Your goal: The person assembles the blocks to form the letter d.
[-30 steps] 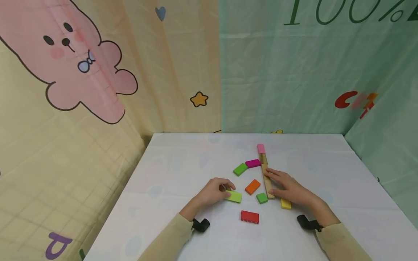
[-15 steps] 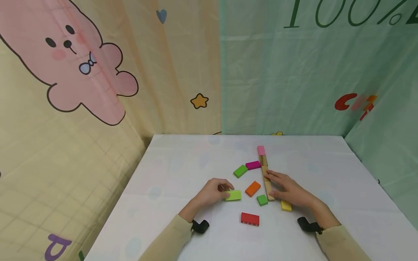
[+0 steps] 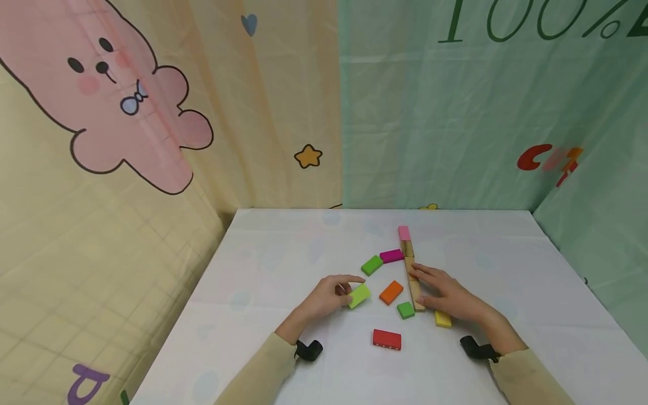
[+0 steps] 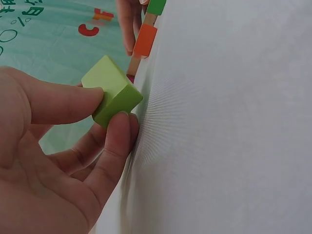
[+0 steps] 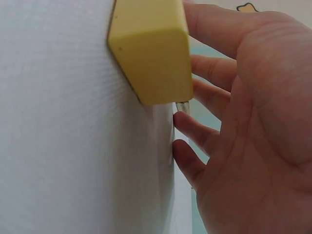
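1. Change: lime block (image 3: 359, 295) is now turned and tilted in the left hand (image 3: 329, 295); half a second ago it sat squarer, long side across the view. Rest of the layout matches the earlier frames.
2. Meaning, as a judgement: block is being reoriented in the fingers, not released. Whether a corner touches the table (image 3: 283, 242), can't tell.
3. Left hand: partly closed, pinching the block between thumb and fingers, index stretched out above it.
4. Right hand (image 3: 450, 291): mostly open, holds nothing. Fingertips rest at the right side of the wooden row (image 3: 415, 289). Yellow block (image 3: 442, 319) sits just beside the palm; contact unclear.
5. Lime block location: left of the orange block (image 3: 391, 292), well apart from the row. Small green block (image 3: 405, 310) is by the row's near end, red block (image 3: 387, 340) nearer still.
6. Text: green "100%" (image 3: 538, 23) on the far cloth, upper right; red "C" (image 3: 526, 157) below it, following letters unclear. Left wrist view shows cut-off green characters (image 4: 33, 10), not readable. No brand legible on the blocks.
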`<action>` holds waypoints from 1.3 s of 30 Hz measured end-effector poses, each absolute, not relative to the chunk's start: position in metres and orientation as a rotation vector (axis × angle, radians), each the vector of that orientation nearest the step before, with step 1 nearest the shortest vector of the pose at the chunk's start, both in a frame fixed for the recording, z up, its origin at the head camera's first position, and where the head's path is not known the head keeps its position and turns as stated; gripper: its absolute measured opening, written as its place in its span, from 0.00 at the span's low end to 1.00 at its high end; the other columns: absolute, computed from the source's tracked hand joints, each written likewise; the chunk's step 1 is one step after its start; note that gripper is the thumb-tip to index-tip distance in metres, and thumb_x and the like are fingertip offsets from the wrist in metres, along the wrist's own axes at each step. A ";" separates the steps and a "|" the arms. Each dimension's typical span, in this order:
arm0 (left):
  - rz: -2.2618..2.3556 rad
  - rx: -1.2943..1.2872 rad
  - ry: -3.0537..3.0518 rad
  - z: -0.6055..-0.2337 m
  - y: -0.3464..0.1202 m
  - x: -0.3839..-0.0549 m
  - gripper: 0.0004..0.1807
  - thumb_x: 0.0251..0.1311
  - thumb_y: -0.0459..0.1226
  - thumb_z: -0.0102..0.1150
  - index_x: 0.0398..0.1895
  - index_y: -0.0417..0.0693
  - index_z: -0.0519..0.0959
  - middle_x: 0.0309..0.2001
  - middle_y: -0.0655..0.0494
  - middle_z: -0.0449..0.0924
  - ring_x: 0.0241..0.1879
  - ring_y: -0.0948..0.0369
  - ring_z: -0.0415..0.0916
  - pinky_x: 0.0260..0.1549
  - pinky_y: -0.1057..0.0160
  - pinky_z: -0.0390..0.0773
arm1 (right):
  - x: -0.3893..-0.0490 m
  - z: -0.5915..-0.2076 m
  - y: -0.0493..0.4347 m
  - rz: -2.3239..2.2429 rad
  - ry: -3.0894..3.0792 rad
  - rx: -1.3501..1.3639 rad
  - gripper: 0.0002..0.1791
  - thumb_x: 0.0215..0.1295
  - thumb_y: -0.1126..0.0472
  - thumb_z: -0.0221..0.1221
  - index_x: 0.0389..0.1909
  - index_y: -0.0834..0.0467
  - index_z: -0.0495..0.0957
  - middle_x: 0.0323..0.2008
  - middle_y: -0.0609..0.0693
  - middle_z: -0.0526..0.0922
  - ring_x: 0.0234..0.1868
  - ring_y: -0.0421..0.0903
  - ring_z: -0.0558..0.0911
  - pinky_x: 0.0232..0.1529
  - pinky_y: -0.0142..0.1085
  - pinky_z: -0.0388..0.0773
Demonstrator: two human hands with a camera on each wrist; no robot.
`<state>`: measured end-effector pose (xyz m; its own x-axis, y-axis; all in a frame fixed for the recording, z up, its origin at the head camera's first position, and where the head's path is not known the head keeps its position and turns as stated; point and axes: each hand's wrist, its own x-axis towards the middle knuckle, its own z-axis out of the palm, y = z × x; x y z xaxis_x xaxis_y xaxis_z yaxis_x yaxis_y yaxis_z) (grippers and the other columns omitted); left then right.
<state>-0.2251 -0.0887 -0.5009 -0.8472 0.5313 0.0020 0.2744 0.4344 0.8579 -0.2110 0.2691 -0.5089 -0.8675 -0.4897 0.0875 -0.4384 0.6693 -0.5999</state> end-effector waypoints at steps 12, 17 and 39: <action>1.359 0.666 2.428 -0.496 -0.088 -0.226 0.26 0.65 0.29 0.60 0.62 0.63 0.80 0.39 0.56 0.76 0.37 0.58 0.74 0.33 0.64 0.77 | -0.211 -0.508 0.268 -0.966 2.800 -0.757 0.40 0.69 0.44 0.62 0.76 0.54 0.63 0.77 0.57 0.56 0.73 0.64 0.56 0.63 0.70 0.58; 1.359 0.598 2.480 -0.494 -0.086 -0.231 0.26 0.63 0.27 0.61 0.62 0.58 0.79 0.39 0.56 0.76 0.35 0.58 0.76 0.33 0.63 0.77 | -0.213 -0.507 0.269 -0.962 2.807 -0.753 0.40 0.68 0.45 0.63 0.76 0.54 0.63 0.77 0.57 0.56 0.73 0.64 0.56 0.63 0.70 0.58; 1.261 0.564 2.558 -0.489 -0.080 -0.247 0.25 0.59 0.29 0.68 0.60 0.53 0.79 0.37 0.56 0.78 0.37 0.60 0.74 0.36 0.63 0.76 | -0.212 -0.508 0.268 -0.962 2.800 -0.732 0.40 0.68 0.45 0.63 0.77 0.54 0.62 0.77 0.56 0.56 0.74 0.63 0.56 0.64 0.70 0.57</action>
